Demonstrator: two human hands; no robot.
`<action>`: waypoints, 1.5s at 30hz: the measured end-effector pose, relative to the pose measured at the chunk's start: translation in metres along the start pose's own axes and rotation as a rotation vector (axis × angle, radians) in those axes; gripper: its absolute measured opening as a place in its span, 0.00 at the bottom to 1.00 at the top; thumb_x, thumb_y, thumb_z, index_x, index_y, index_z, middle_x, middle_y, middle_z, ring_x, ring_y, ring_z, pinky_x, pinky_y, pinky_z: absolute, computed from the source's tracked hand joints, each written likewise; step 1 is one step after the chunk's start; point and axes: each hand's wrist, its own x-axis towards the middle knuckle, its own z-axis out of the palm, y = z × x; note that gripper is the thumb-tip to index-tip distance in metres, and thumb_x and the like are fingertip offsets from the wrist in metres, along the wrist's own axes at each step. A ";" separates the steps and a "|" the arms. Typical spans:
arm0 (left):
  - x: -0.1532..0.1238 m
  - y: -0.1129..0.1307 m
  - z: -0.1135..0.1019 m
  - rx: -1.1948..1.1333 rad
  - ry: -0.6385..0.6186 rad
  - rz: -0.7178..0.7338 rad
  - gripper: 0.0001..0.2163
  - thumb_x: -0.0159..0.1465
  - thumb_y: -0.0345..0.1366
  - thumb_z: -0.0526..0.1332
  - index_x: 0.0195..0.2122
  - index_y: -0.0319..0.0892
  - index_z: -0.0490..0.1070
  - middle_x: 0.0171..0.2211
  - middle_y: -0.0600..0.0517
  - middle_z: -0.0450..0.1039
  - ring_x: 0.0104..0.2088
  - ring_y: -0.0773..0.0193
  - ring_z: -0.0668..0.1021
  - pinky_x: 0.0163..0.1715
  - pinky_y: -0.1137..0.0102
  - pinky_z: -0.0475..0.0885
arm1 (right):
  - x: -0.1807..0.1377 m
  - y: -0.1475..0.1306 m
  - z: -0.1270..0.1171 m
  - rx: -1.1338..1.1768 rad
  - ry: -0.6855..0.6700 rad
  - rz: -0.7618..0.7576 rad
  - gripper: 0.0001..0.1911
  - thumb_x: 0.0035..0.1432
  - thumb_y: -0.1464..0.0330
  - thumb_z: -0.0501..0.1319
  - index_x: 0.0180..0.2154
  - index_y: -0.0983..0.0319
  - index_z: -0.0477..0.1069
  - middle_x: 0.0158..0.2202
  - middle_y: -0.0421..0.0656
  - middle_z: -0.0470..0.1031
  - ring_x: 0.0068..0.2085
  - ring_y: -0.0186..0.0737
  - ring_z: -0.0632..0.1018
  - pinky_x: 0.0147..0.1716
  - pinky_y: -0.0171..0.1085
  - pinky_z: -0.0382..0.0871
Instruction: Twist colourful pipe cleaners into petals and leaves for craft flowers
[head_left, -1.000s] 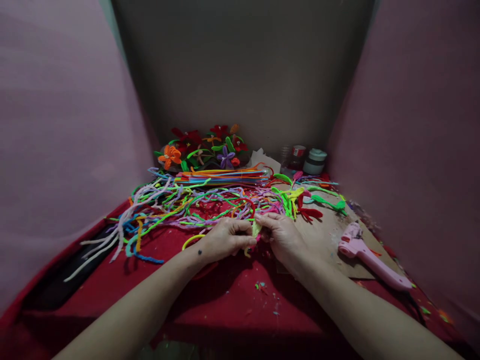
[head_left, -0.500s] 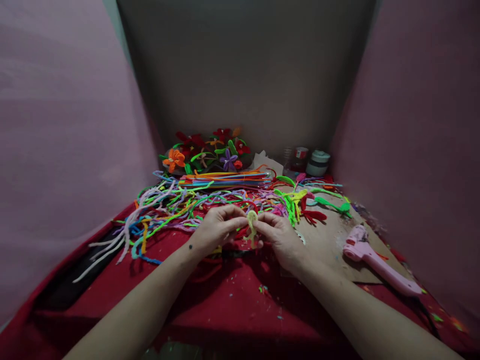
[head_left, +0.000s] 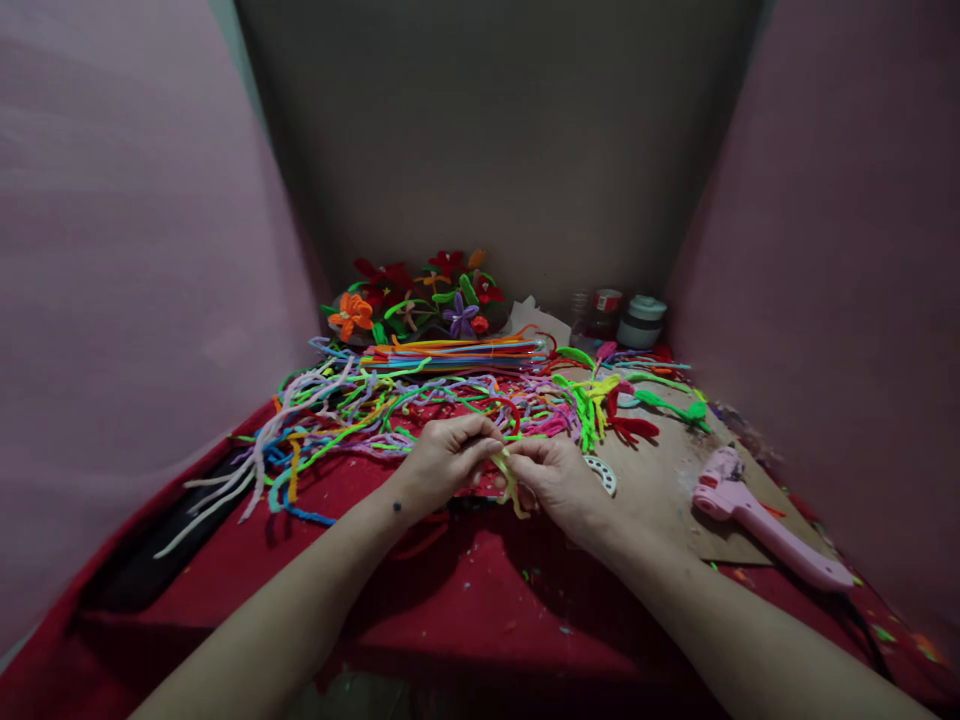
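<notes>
Between my two hands is a pale yellow pipe cleaner, bent, with its loose ends hanging down. My left hand pinches its upper part between thumb and forefinger. From the other side my right hand grips it, the fingertips close to those of the left. Part of the bent shape is hidden behind the fingers. Just beyond the hands lies a tangle of coloured pipe cleaners. A white piece with holes shows beside my right hand.
A pink glue gun rests on a brown board at the right. Behind are a bundle of straight pipe cleaners, pipe-cleaner flowers and a lidded jar. Red cloth covers the table; pink sheets hang on both sides.
The rounded yellow loop that showed upright between my fingertips is now turned and mostly covered by them. Its loose ends hang lower and more to the right. The view has shifted slightly.
</notes>
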 end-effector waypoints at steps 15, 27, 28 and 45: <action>0.002 0.004 0.001 0.006 0.003 -0.094 0.09 0.59 0.39 0.53 0.26 0.39 0.65 0.14 0.60 0.58 0.13 0.74 0.60 0.13 0.78 0.55 | 0.001 0.001 0.000 0.069 0.060 0.002 0.11 0.47 0.64 0.61 0.20 0.64 0.65 0.15 0.35 0.67 0.13 0.25 0.62 0.13 0.28 0.53; 0.002 0.007 0.004 -0.146 -0.036 -0.192 0.07 0.54 0.38 0.59 0.25 0.39 0.65 0.12 0.61 0.61 0.12 0.76 0.63 0.11 0.80 0.56 | 0.000 0.003 0.000 -0.212 0.067 -0.056 0.13 0.53 0.66 0.53 0.21 0.63 0.67 0.14 0.36 0.65 0.15 0.28 0.65 0.16 0.29 0.56; 0.002 0.008 0.005 -0.144 -0.024 -0.211 0.07 0.54 0.37 0.59 0.24 0.39 0.64 0.12 0.61 0.61 0.11 0.76 0.63 0.10 0.81 0.55 | 0.000 0.004 0.000 -0.282 0.081 -0.088 0.12 0.54 0.67 0.53 0.21 0.63 0.68 0.15 0.37 0.66 0.15 0.29 0.66 0.16 0.29 0.56; -0.001 0.006 0.002 -0.095 -0.045 -0.316 0.11 0.55 0.42 0.59 0.22 0.40 0.62 0.10 0.60 0.61 0.07 0.74 0.60 0.05 0.80 0.51 | -0.002 0.011 -0.001 -0.644 0.123 -0.276 0.12 0.56 0.70 0.51 0.23 0.61 0.68 0.16 0.39 0.69 0.19 0.32 0.69 0.23 0.31 0.58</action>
